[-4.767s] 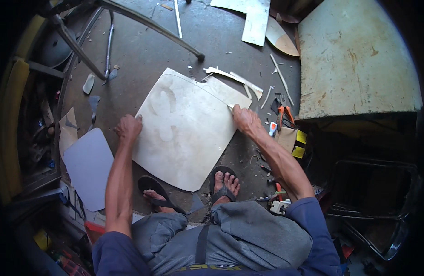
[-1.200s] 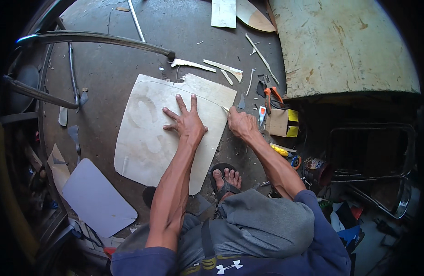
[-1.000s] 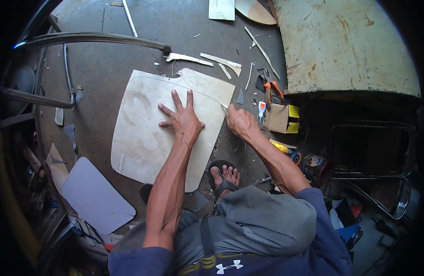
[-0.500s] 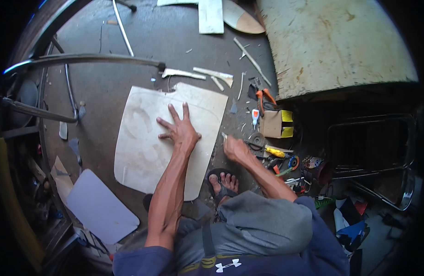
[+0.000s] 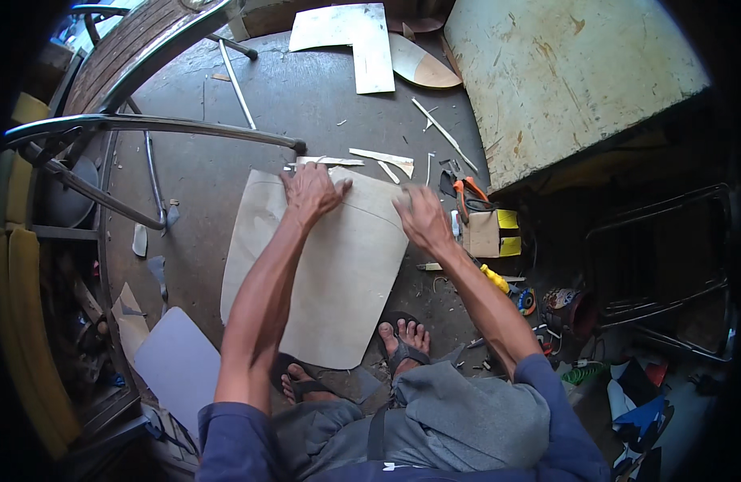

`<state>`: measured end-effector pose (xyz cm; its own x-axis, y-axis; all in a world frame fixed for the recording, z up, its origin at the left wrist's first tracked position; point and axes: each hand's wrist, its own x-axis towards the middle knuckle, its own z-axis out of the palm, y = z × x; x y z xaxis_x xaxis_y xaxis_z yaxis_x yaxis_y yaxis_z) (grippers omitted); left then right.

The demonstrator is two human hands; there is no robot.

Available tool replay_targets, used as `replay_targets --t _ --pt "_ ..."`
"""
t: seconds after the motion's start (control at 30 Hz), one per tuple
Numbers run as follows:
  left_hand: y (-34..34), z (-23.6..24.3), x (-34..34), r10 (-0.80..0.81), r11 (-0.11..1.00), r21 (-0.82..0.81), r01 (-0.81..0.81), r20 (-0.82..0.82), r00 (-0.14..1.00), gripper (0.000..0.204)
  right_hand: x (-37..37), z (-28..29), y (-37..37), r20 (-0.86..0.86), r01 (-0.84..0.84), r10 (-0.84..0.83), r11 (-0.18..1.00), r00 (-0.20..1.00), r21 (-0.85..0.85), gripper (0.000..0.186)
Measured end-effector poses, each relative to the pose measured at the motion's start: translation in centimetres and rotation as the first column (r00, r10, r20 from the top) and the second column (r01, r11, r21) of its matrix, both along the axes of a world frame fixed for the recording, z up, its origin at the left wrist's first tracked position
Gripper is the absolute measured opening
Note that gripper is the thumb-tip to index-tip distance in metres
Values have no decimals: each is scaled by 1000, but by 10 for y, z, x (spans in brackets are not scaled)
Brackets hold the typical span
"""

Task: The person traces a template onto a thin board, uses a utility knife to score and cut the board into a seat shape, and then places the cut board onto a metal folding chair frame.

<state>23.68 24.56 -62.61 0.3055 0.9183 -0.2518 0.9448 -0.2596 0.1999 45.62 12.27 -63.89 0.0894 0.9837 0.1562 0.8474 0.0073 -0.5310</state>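
Note:
A large beige sheet, stiff-looking like thin board (image 5: 314, 281), lies on the floor before my feet, a curved line drawn near its far edge. Over that far edge my left hand (image 5: 310, 193) bends its fingers, with the thumb set apart on the top face. My right hand (image 5: 423, 217) is at the sheet's far right corner, its fingertips smeared by motion; whether they grip the corner is unclear. A slim pale-tipped tool (image 5: 429, 267) lies on the floor below the right wrist.
Orange-handled pliers (image 5: 468, 197), a cardboard box (image 5: 481, 233) and a yellow-handled screwdriver (image 5: 495, 279) lie to the right. A metal-legged chair (image 5: 202, 124) reaches in from the left. A worn board-topped bench (image 5: 571, 80) stands far right; a pale panel (image 5: 178, 361) lies near left.
My left hand has slid from the sheet's middle to its far edge. My right hand has moved forward to the corner, without the slim tool it held. The sheet has turned slightly.

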Motion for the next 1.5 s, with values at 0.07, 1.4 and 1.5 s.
replay_targets --t 0.07,1.4,1.5 --pt "0 35 0 -105 987 -120 109 37 994 66 -9 14 24 51 22 -23 1000 998 22 48" --pt "-57 94 -48 -256 760 650 9 287 923 47 -10 114 15 34 44 -32 877 999 -478 96" --pt "-28 73 -87 30 707 662 -250 326 945 53 26 104 8 26 151 -158 865 987 -478 101"
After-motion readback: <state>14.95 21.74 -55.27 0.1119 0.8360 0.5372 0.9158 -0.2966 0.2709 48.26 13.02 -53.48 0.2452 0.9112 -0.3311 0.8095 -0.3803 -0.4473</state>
